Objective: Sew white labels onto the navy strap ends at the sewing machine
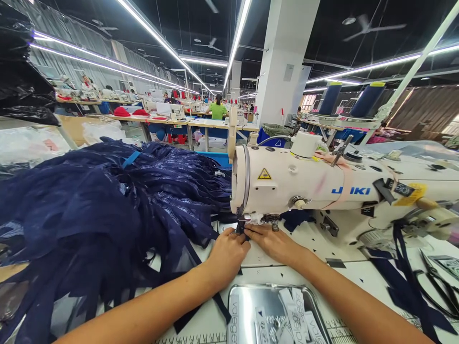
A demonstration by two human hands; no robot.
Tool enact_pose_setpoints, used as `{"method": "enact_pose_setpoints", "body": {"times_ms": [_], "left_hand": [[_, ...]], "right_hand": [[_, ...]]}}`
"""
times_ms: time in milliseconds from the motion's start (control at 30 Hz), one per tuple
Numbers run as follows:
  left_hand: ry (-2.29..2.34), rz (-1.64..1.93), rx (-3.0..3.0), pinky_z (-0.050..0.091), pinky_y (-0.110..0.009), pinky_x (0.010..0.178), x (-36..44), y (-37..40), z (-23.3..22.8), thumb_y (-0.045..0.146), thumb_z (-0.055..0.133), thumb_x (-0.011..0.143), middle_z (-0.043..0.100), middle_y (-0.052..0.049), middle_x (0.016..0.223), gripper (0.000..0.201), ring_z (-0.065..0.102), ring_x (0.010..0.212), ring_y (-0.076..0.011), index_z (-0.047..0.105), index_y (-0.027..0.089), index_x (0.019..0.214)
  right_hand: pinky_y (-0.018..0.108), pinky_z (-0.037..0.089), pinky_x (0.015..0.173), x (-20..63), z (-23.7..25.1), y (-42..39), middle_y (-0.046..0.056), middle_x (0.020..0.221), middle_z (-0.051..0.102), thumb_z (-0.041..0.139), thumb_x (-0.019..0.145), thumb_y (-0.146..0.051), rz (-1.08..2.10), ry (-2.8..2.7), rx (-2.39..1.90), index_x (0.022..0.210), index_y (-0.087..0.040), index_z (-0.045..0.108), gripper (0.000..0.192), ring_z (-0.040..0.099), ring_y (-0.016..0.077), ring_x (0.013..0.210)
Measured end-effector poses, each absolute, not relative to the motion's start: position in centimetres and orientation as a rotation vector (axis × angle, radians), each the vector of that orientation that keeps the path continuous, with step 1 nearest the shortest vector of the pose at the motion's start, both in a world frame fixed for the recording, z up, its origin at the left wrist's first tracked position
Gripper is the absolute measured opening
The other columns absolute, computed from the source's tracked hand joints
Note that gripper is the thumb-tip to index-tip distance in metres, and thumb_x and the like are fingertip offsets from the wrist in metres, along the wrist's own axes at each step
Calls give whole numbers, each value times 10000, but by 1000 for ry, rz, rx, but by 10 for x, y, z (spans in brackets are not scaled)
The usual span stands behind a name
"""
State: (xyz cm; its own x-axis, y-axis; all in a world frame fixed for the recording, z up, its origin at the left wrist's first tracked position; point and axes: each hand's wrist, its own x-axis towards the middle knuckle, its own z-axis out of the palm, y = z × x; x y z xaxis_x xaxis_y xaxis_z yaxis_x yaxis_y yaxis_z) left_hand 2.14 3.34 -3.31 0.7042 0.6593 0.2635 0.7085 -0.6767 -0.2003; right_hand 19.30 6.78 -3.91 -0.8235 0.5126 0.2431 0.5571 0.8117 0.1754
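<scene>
A: In the head view, where were the two hands?
B: The left hand (229, 252) and the right hand (274, 243) were both at the needle end of the sewing machine (287, 177), one on each side of the presser foot (240, 225).
A: And was their grip closed on something?
B: The left fingers were bent and close together, and the right fingers reached flat towards the foot. A small bit of dark cloth (243, 237) showed between them, just below the foot. Whether they pinched it or only pressed it, I could not tell, because the fingertips were partly hidden. In my judgement, they were so near in order to guide it straight.
A: Why was the navy pile (89, 215) on the left?
B: Probably so that the left hand could reach it easily. The metal tray (232, 289) with printed labels (296, 313) lay in front, between the forearms, I suppose for quick picking.
A: And the scissors (435, 282)?
B: They lay at the far right, beside navy strips (403, 282), away from the needle, perhaps to leave the hands free space.
</scene>
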Motion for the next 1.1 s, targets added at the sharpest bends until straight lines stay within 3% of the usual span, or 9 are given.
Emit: {"method": "enact_pose_setpoints", "body": {"times_ms": [567, 767, 900, 1000, 1100], "left_hand": [[-1144, -344, -2530, 393, -371, 839, 28, 36, -36, 34, 463, 771, 667, -71, 767, 149, 618, 708, -171, 583, 119, 747], [-1045, -396, -2596, 300, -434, 953, 12, 40, -33, 16, 445, 747, 674, -53, 763, 184, 622, 729, -177, 578, 139, 721], [-1039, -392, -2771, 203, -456, 1016, -9, 47, -20, -39, 411, 699, 679, -31, 855, 310, 619, 810, -154, 599, 170, 829], [-1163, -440, -2878, 209, -448, 1018, -19, 51, -12, -67, 375, 659, 678, -9, 898, 455, 610, 864, -136, 585, 203, 960], [-1260, -478, -2879, 243, -457, 998, -19, 50, -12, -26, 383, 677, 668, -25, 944, 440, 599, 887, -149, 578, 200, 1001]], "right_hand": [[337, 465, 828, 189, -39, 72, 131, 1104, 587, 362, 811, -46, -289, -2722, -898, 1128, -102, 539, 367, 562, 202, 977], [351, 440, 824, 192, -34, 72, 96, 980, 639, 454, 775, -128, -209, -2626, -902, 1045, -133, 604, 308, 561, 213, 934], [352, 433, 805, 193, -33, 65, 92, 1018, 616, 501, 783, -252, -91, -2645, -927, 1042, -158, 607, 295, 560, 208, 907], [347, 431, 789, 188, -32, 55, 111, 1079, 565, 489, 810, -311, -82, -2669, -941, 1096, -156, 565, 335, 539, 208, 917], [354, 428, 780, 182, -31, 48, 122, 1025, 559, 458, 839, -304, -134, -2672, -978, 1102, -139, 553, 324, 525, 211, 894]]}}
